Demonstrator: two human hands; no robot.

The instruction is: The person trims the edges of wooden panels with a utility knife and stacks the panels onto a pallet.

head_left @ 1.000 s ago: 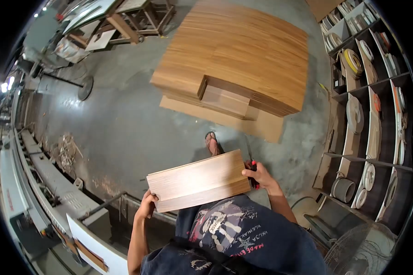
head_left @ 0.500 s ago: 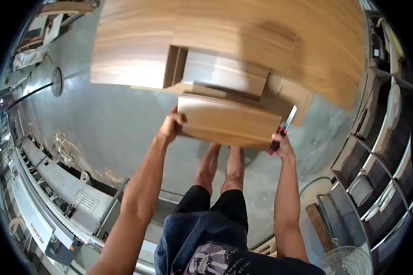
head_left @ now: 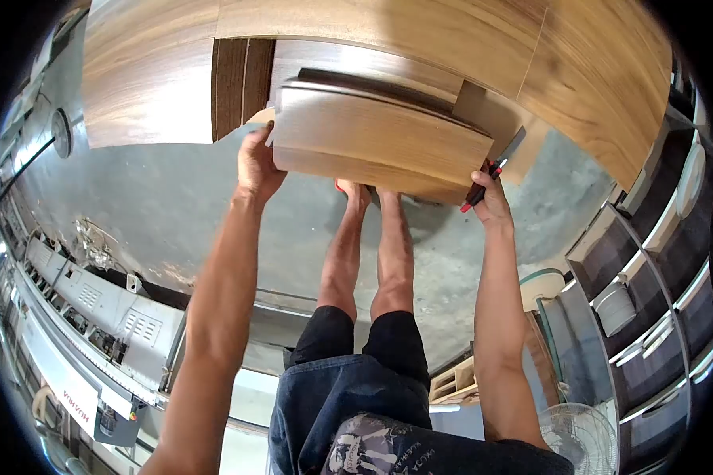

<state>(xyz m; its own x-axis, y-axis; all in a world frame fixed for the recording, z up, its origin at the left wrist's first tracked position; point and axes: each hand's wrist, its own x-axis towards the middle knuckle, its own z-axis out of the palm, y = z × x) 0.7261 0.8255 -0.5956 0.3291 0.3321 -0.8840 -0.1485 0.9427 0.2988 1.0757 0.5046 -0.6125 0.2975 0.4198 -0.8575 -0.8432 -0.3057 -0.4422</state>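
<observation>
A long wood-grain panel (head_left: 380,138) is held level across my front, one end in each hand. Its far side shows dark edges; whether it is one thick piece or several together I cannot tell. My left hand (head_left: 259,162) grips the left end, thumb on top. At the right end, my right hand (head_left: 491,196) is closed on the panel and also on a red-and-black utility knife (head_left: 477,192), its blade pointing away from me. Just beyond lies a large wood-grain surface (head_left: 150,71) with a recess, where dark brown strips (head_left: 242,83) and a paler board (head_left: 356,62) show.
Brown cardboard (head_left: 523,158) lies right of the recess. Grey concrete floor (head_left: 166,206) surrounds my bare legs. A long white machine (head_left: 115,309) stands at left. Dark shelving with compartments (head_left: 642,277) lines the right, and a fan (head_left: 580,435) is at lower right.
The panel has moved away from me, nearer to and partly over the recess, with both hands still on it. My view has shifted forward too. The knife stays in my right hand.
</observation>
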